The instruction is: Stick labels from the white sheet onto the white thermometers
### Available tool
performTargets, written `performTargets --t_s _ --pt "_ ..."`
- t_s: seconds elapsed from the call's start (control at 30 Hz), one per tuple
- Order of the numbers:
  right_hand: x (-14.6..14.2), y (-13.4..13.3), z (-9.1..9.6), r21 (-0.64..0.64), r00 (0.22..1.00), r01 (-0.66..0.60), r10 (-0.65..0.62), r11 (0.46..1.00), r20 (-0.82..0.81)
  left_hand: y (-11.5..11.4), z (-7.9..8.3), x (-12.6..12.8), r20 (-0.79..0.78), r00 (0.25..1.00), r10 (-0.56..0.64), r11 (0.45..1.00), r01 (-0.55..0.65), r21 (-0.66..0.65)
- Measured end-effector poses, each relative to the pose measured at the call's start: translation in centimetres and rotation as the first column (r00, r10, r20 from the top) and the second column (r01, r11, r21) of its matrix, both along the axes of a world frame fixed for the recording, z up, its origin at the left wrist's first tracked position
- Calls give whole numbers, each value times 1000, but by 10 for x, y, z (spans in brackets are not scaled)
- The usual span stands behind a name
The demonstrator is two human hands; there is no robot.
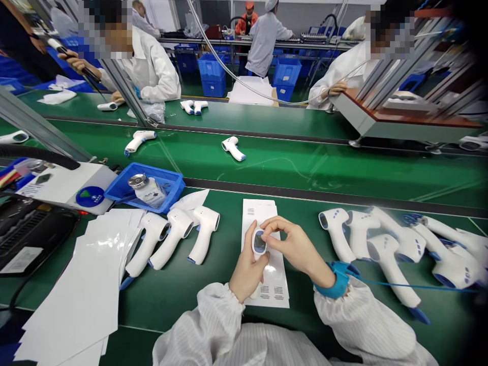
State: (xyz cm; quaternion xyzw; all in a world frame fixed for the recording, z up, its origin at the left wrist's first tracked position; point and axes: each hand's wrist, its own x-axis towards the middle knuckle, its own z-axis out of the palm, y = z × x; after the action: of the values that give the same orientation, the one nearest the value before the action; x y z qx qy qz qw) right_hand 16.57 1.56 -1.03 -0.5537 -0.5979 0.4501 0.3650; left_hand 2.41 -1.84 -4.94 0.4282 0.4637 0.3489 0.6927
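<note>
My left hand [247,264] is wrapped round a white infrared thermometer [260,250], its dark screen facing up toward me. At that screen, the thumb and forefinger of my right hand [293,243] are pinched together; whatever they hold, if anything, is too small to make out. Under both hands lies a stack of printed white sheets [274,284]. Several more thermometers [204,234] rest to the left of the sheets. On the right there is a loose group of thermometers [337,231], some overlapping. A blue wrist strap [335,279] with a cord circles my right wrist.
A blue tray [173,185] holds a metal-capped bottle [147,189]. White sheets [72,300] and a white device [72,185] occupy the left. Beyond, a green conveyor belt [183,157] carries thermometers. Co-workers in white coats [154,68] sit across it, near a red-topped fixture [404,114].
</note>
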Motion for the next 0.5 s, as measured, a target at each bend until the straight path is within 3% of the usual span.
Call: performTargets --t_s 0.5 --pt "-4 2 -5 10 999 37 -36 999 -6 -1 2 0 4 1000 4 1000 -4 0"
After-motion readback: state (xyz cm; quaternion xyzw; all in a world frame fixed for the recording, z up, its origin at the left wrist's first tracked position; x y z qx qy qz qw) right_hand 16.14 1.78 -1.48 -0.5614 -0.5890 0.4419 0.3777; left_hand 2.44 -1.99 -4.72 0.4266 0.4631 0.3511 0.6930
